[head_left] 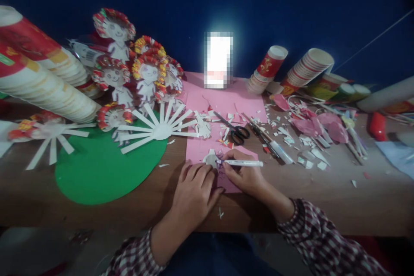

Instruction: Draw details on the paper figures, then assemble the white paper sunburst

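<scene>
My right hand (244, 172) is closed around a white marker pen (246, 163), held nearly level. Its dark tip meets the right side of a small white paper cutout (211, 158) on the pink sheet (223, 185). Bent over the lower left of that cutout, the fingers of my left hand (196, 187) hold it down; the thumb points right along the sheet. Part of the cutout is hidden by my fingers. Purple marks show beside the pen tip. Just beyond my right hand lie black-handled scissors (237, 133), near another small white cutout figure (203, 126).
Left are a green paper piece (106, 172), a white fan-cut paper cup (161, 130), decorated paper dolls (147, 75) and stacked paper cups (48, 86). Right are more cup stacks (308, 69), pens (268, 142), pink scraps (333, 127) and white clippings. A bright blurred-out rectangle (219, 58) stands behind.
</scene>
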`<state>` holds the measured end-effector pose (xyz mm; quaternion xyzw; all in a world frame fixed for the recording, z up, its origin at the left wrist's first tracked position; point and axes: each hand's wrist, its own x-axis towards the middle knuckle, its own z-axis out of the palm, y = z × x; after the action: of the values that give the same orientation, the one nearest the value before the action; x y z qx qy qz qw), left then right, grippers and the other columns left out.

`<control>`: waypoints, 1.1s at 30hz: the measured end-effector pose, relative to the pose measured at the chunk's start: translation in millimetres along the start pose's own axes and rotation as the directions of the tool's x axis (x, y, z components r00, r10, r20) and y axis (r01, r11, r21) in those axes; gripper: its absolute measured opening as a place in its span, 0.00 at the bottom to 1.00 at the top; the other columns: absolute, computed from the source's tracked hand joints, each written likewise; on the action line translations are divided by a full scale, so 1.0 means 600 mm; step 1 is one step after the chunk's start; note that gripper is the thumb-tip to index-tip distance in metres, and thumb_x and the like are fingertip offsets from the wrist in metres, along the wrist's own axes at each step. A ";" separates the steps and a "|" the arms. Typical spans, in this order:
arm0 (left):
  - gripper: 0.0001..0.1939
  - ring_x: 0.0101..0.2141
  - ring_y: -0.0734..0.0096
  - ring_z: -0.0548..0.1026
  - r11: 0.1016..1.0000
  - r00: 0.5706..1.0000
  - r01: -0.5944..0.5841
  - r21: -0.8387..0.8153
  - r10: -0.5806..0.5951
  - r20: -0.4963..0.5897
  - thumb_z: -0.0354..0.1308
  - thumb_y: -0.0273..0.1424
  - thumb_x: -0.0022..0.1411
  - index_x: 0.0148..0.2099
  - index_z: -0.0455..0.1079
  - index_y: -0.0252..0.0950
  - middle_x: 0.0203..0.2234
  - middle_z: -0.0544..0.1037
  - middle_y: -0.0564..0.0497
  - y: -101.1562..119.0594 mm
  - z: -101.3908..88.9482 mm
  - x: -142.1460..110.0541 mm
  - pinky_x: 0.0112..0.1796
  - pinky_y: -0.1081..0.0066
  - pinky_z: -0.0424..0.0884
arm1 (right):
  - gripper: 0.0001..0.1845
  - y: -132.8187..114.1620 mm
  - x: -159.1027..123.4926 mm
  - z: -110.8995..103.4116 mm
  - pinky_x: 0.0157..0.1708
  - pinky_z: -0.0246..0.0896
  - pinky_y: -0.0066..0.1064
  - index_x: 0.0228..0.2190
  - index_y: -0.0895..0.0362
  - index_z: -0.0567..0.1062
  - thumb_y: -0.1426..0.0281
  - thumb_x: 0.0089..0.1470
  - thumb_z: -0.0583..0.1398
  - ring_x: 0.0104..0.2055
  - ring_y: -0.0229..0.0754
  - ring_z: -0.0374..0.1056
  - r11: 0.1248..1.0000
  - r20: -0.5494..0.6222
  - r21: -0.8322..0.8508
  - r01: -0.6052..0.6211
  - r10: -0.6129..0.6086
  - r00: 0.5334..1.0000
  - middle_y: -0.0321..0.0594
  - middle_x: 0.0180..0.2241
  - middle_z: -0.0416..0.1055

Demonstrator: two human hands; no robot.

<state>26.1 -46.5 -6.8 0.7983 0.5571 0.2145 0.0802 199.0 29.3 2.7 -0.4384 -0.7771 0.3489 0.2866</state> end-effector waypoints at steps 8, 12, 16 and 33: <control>0.17 0.48 0.58 0.69 1.000 1.000 0.002 -0.005 -0.002 0.005 0.53 0.39 0.64 0.49 0.69 0.34 0.46 0.75 0.45 0.000 -0.001 -0.001 0.56 0.52 0.55 | 0.03 0.002 -0.001 0.003 0.26 0.60 0.26 0.32 0.56 0.70 0.70 0.54 0.56 0.26 0.36 0.65 1.000 -0.031 0.000 -0.004 0.004 1.000 0.37 0.27 0.72; 0.17 0.48 0.58 0.69 1.000 1.000 0.005 0.003 -0.005 0.007 0.53 0.39 0.63 0.49 0.69 0.33 0.46 0.75 0.45 -0.001 -0.001 -0.001 0.56 0.51 0.55 | 0.03 0.002 -0.001 0.002 0.26 0.61 0.26 0.32 0.56 0.70 0.71 0.53 0.57 0.26 0.36 0.65 1.000 -0.012 0.001 -0.008 0.008 1.000 0.36 0.27 0.72; 0.17 0.48 0.57 0.69 1.000 1.000 0.005 0.010 -0.005 0.011 0.53 0.39 0.63 0.49 0.69 0.33 0.46 0.75 0.45 -0.001 -0.002 0.000 0.56 0.51 0.55 | 0.03 0.004 -0.002 0.004 0.25 0.60 0.25 0.32 0.56 0.70 0.70 0.54 0.56 0.26 0.36 0.65 0.999 -0.018 0.024 -0.028 0.029 0.999 0.36 0.27 0.71; 0.17 0.48 0.57 0.69 1.000 1.000 -0.006 0.022 0.006 0.002 0.53 0.39 0.64 0.48 0.70 0.33 0.46 0.75 0.44 -0.002 0.000 0.000 0.56 0.51 0.55 | 0.03 0.003 -0.001 0.002 0.23 0.59 0.25 0.31 0.56 0.70 0.71 0.53 0.56 0.25 0.36 0.64 0.999 -0.015 0.040 -0.009 0.010 1.000 0.36 0.26 0.70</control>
<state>25.3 -46.0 -7.4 0.8009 0.5570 0.2077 0.0716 199.0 29.3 0.6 -0.4392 -0.7656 0.3622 0.2996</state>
